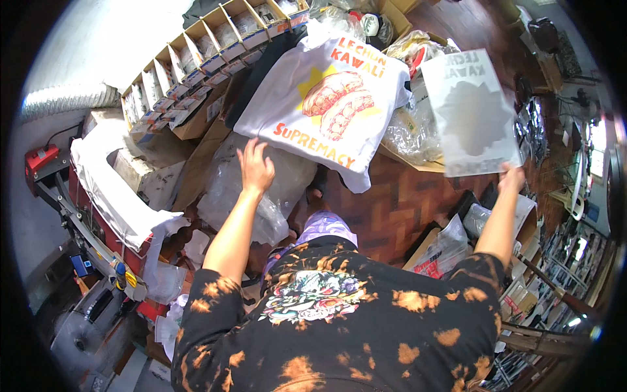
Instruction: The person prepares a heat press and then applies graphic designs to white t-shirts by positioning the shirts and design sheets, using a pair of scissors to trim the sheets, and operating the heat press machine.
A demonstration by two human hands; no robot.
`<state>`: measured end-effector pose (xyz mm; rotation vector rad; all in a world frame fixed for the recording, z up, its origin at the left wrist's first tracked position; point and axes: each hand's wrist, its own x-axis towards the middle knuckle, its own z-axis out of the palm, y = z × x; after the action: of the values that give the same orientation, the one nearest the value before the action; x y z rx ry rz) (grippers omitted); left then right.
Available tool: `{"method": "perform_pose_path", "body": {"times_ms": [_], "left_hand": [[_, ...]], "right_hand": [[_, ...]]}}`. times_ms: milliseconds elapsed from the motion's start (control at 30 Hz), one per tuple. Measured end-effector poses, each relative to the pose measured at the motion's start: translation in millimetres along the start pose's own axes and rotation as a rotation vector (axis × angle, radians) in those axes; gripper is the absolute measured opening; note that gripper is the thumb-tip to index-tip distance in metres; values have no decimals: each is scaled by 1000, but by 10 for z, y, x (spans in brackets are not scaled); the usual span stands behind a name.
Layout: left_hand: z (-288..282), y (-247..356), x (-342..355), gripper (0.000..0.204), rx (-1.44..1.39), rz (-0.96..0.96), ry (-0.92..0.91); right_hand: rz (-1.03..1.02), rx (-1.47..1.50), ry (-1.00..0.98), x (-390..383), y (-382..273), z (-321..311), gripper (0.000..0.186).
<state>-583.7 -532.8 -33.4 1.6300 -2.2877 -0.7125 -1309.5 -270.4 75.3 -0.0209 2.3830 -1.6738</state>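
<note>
A white T-shirt (274, 114) lies spread out in front of me, its print in red-orange lettering around a yellow burst with two food-like shapes. At its lower left edge is my left hand (257, 171), fingers apart, with the tips at or just touching the cloth. My right hand (512, 178) pinches the lower right corner of a translucent film sheet (473, 121). Raised to the right of the shirt, that sheet carries a greyish burst shape and faint lettering like the shirt's. What lies under the shirt is mostly hidden.
Beyond the shirt on the left runs a row of divided cardboard bins (202, 49). Clear plastic bags (245, 189) lie below the shirt, and an open box (418, 153) of plastic stands right of it. White cloth (108, 189) drapes a red-framed machine at left. Wood parquet (385, 209) shows between.
</note>
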Motion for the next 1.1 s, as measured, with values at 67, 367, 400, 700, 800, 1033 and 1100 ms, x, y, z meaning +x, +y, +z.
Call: {"method": "perform_pose_path", "body": {"times_ms": [67, 367, 400, 700, 800, 1033, 1100], "left_hand": [[13, -214, -416, 38, -132, -53, 14], [-543, -663, -2041, 87, -1226, -630, -678], [-788, -710, -2136, 95, -1690, -787, -773], [-476, -1052, -3057, 22, -1414, -1244, -94], [-470, -1523, -3294, 20, -1507, -1276, -175], [-92, -1373, -2153, 35, -1366, -1122, -402], [167, -1205, -1688, 39, -1357, -1141, -536]], "right_hand": [[119, 171, -351, -997, 199, 80, 24], [185, -517, -1280, -6073, 575, 1752, 5], [113, -564, -1391, -6525, 682, 1818, 9], [-5, -571, -1653, -6416, 1138, 1995, 22], [-704, -980, -726, -5813, 1443, 2219, 62], [136, -749, -971, -5212, 2070, 2411, 42], [156, -565, -987, -5332, 1956, 2344, 33]]}}
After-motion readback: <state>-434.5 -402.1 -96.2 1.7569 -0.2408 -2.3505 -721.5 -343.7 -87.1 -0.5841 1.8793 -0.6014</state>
